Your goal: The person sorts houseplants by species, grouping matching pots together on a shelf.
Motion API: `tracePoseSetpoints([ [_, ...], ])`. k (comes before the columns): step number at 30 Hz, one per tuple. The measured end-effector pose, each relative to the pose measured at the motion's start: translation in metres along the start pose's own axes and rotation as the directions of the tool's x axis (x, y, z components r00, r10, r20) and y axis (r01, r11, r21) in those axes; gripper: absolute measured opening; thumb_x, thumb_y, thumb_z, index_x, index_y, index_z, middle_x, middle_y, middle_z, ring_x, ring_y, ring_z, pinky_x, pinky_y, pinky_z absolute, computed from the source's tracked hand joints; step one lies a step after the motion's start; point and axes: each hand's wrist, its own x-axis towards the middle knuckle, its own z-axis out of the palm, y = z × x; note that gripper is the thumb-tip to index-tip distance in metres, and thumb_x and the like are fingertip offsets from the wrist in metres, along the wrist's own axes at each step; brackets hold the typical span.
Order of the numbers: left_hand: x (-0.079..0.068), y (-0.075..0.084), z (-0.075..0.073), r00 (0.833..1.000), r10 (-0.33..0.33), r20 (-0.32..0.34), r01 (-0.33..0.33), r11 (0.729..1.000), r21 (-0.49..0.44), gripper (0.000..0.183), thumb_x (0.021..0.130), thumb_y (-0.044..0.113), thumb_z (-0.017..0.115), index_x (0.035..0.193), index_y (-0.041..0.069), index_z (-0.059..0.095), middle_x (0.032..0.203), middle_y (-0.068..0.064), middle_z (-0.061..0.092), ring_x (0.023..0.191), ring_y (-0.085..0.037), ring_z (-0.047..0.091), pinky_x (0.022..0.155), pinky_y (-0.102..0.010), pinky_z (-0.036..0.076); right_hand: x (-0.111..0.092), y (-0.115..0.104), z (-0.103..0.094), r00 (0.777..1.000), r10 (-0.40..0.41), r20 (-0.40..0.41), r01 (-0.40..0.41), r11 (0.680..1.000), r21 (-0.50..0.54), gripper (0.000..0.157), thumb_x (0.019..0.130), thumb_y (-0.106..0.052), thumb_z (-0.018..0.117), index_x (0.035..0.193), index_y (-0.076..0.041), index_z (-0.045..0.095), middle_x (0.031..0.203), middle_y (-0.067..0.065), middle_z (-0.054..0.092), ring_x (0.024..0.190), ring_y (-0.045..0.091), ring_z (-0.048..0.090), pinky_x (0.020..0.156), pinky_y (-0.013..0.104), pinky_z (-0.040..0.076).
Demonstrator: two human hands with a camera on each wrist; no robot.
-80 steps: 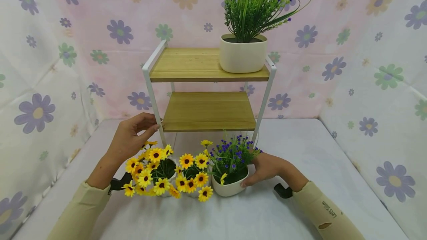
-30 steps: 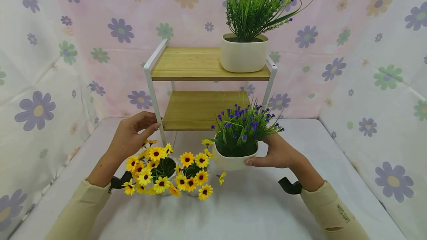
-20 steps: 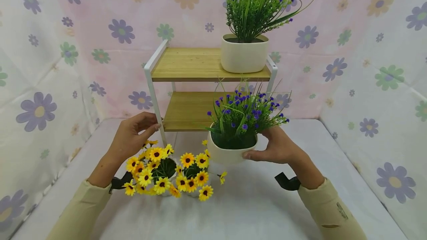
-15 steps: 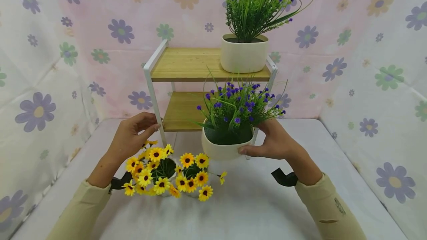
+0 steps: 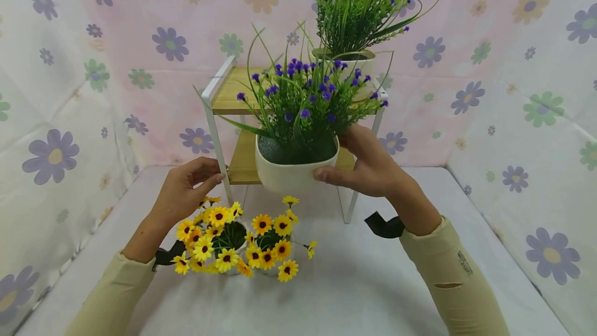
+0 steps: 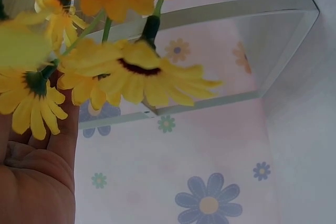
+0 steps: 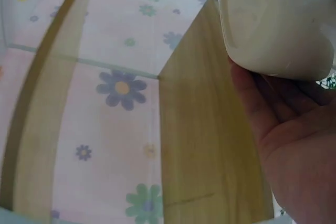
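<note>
My right hand (image 5: 368, 162) grips the right side of a white oval flowerpot (image 5: 296, 176), thumb on its front wall. Purple flowers (image 5: 305, 89) and long grass blades rise from the pot, which hangs in front of the two-tier shelf (image 5: 242, 162) and hides part of both boards. In the right wrist view the fingers lie against the pot's wall (image 7: 283, 30). My left hand (image 5: 179, 191) pinches the shelf's white front left leg (image 5: 216, 144) between thumb and fingers. Yellow daisies (image 6: 136, 72) partly cover that hand in the left wrist view.
Another white pot (image 5: 368, 64) with purple flowers stands on the top board's right end, partly hidden. Two pots of yellow daisies, one left (image 5: 216, 237) and one right (image 5: 270, 248), stand on the white cloth (image 5: 326, 299) before the shelf. Flower-patterned cloth (image 5: 186, 14) walls surround it.
The right hand has lifted the purple-flowered pot off the cloth, from beside the daisies, up and slightly left to in front of the shelf. The left hand has stayed at the leg.
</note>
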Motion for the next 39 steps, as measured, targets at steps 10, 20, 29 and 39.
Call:
tracePoseSetpoints([
  [10, 0.000, -0.001, -0.001, 1.000, 0.002, 0.003, -0.002, 1.000, -0.006, 0.020, 0.100, -0.001, 0.071, 0.120, 0.004, 0.073, 0.110, -0.013, 0.078, 0.098, 0.008, 0.070, 0.090, -0.011, 0.055, 0.039, -0.020, 0.003, 0.997, -0.051, -0.063, 0.054, 0.998, 0.040, 0.106, 0.092, -0.073, 0.066, 0.163, 0.000, 0.034, 0.156, 0.014, 0.052, 0.139, 0.024, 0.057, 0.116, 0.039, 0.049],
  [20, 0.002, 0.000, 0.000, 1.000, 0.011, 0.008, -0.011, 1.000, -0.012, 0.020, 0.100, -0.001, 0.070, 0.120, 0.004, 0.073, 0.111, -0.013, 0.078, 0.099, 0.006, 0.071, 0.090, -0.012, 0.055, 0.071, -0.031, 0.008, 0.998, -0.033, -0.059, 0.034, 0.999, 0.024, 0.069, 0.101, -0.019, 0.073, 0.159, 0.001, 0.040, 0.147, 0.014, 0.057, 0.131, 0.022, 0.065, 0.109, 0.035, 0.054],
  [29, 0.000, -0.001, 0.000, 1.000, 0.006, 0.015, -0.006, 1.000, -0.018, 0.020, 0.101, -0.002, 0.070, 0.119, 0.004, 0.073, 0.109, -0.013, 0.078, 0.099, 0.006, 0.071, 0.090, -0.011, 0.055, 0.096, -0.029, 0.014, 0.987, 0.144, -0.078, -0.144, 0.990, 0.005, 0.069, 0.104, -0.021, 0.071, 0.160, 0.000, 0.036, 0.147, 0.013, 0.057, 0.135, 0.022, 0.063, 0.109, 0.033, 0.054],
  [39, 0.000, 0.000, 0.000, 1.000, 0.006, 0.008, -0.006, 1.000, -0.002, 0.021, 0.100, -0.002, 0.070, 0.120, 0.005, 0.073, 0.109, -0.012, 0.078, 0.098, 0.007, 0.070, 0.089, -0.010, 0.055, 0.113, -0.026, 0.017, 0.953, 0.275, -0.127, -0.287, 0.954, -0.085, 0.075, 0.107, -0.035, 0.066, 0.165, -0.004, 0.030, 0.147, 0.012, 0.060, 0.130, 0.019, 0.065, 0.106, 0.031, 0.055],
])
